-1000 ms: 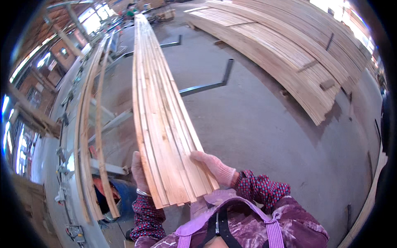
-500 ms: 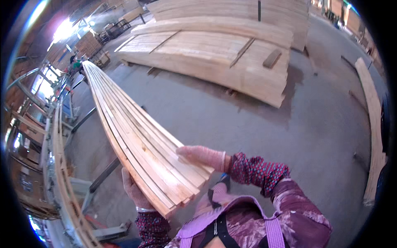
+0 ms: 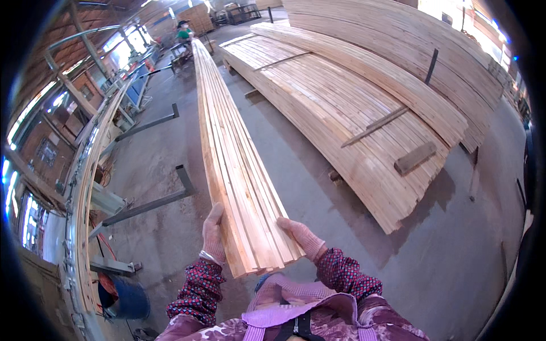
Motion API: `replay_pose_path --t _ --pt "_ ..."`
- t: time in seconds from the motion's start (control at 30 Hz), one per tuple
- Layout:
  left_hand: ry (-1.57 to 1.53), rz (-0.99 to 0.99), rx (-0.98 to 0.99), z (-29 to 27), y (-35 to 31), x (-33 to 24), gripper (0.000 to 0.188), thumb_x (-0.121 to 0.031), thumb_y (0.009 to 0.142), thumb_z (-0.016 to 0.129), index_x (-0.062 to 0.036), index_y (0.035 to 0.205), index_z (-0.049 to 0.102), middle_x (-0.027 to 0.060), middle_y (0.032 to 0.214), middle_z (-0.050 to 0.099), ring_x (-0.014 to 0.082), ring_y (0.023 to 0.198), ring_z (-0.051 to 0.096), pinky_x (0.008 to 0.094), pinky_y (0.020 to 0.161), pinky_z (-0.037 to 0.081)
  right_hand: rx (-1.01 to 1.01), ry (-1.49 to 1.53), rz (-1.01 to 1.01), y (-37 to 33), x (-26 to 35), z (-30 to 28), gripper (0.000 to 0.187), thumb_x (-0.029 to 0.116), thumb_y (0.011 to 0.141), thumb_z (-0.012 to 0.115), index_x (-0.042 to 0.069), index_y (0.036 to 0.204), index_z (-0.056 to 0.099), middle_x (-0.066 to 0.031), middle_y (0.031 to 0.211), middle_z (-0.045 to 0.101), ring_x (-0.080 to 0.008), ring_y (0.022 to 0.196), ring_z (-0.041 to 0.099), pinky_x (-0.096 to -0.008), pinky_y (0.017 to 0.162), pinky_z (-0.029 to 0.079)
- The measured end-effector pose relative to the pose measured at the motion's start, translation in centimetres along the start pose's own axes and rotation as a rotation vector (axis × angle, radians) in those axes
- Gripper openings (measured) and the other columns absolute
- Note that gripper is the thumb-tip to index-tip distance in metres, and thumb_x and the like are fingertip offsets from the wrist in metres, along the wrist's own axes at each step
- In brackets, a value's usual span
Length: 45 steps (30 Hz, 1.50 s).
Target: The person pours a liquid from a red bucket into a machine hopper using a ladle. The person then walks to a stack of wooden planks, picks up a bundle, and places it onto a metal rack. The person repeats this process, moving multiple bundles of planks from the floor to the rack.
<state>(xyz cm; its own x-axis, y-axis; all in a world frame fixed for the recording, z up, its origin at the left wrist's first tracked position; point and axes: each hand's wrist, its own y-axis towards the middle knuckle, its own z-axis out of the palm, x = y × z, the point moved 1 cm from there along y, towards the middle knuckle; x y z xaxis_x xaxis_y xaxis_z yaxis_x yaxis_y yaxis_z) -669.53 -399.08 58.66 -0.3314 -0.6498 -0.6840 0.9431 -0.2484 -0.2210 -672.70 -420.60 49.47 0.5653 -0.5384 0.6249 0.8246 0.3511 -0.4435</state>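
A long bundle of pale wooden strips (image 3: 242, 187) stretches away from me, its near end held up in front of my waist. On its left edge my left hand (image 3: 214, 234), in a pinkish knit glove, grips the side, thumb along the edge. Gloved alike, my right hand (image 3: 302, 236) clasps the right edge, thumb on top; the fingers of both hands are hidden under the wood. At the far end of the bundle stands another person (image 3: 183, 33) in green; their hands are too small to make out.
To the right lies a low stack of boards (image 3: 341, 113) with a short wood block (image 3: 415, 158) on top; a taller stack (image 3: 392, 45) rises behind. Metal support arms (image 3: 151, 207) jut from a long rail (image 3: 85, 199) at left. A blue bin (image 3: 129, 298) stands below it.
The bundle has swung rightward in view and now points more straight ahead. My right hand has slid from the top of the strips to their right edge. My left hand stays on the left edge.
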Motion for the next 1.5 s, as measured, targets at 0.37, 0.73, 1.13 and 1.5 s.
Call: replay_pose_path --t 0.37,0.73,1.13,1.5 --pt "-0.091 -0.151 0.004 8.1 -1.0 -2.1 0.064 -0.047 0.097 0.052 0.0016 0.138 0.044 0.0184 0.125 0.06 0.0304 0.11 0.063 0.0422 0.096 0.053 -0.066 0.022 0.101 -6.5 5.5 2.2 0.046 0.037 0.098 0.052 -0.002 0.123 0.059 -0.0145 0.109 0.069 -0.0216 0.09 0.069 -0.0351 0.086 0.054" --pt "-0.107 -0.256 -0.078 18.3 -5.8 -3.6 0.065 -0.044 0.097 0.054 0.0006 0.143 0.04 0.0183 0.136 0.054 0.0302 0.121 0.055 0.0418 0.107 0.043 -0.158 -0.218 0.001 -17.7 13.6 4.8 0.05 0.04 0.099 0.053 0.0 0.128 0.059 -0.0066 0.123 0.064 -0.0137 0.103 0.061 -0.0299 0.094 0.048" --pt "-0.024 -0.241 -0.089 50.2 15.3 22.5 0.052 -0.038 0.098 0.052 -0.0021 0.135 0.049 0.0131 0.128 0.06 0.0262 0.114 0.06 0.0389 0.1 0.049 -0.314 -0.522 -0.237 -20.0 38.3 -33.4 0.05 0.048 0.095 0.058 0.005 0.119 0.064 0.0005 0.107 0.064 -0.0097 0.095 0.057 -0.0302 0.09 0.048" --pt "-0.129 -0.383 -0.136 61.5 36.1 53.1 0.061 -0.047 0.093 0.062 -0.0084 0.138 0.048 0.0113 0.132 0.058 0.0291 0.119 0.057 0.0446 0.106 0.044 -0.333 -0.642 0.034 -19.6 54.6 -64.8 0.049 0.047 0.097 0.054 0.002 0.114 0.065 -0.0057 0.109 0.067 -0.0106 0.095 0.059 -0.03 0.085 0.048"
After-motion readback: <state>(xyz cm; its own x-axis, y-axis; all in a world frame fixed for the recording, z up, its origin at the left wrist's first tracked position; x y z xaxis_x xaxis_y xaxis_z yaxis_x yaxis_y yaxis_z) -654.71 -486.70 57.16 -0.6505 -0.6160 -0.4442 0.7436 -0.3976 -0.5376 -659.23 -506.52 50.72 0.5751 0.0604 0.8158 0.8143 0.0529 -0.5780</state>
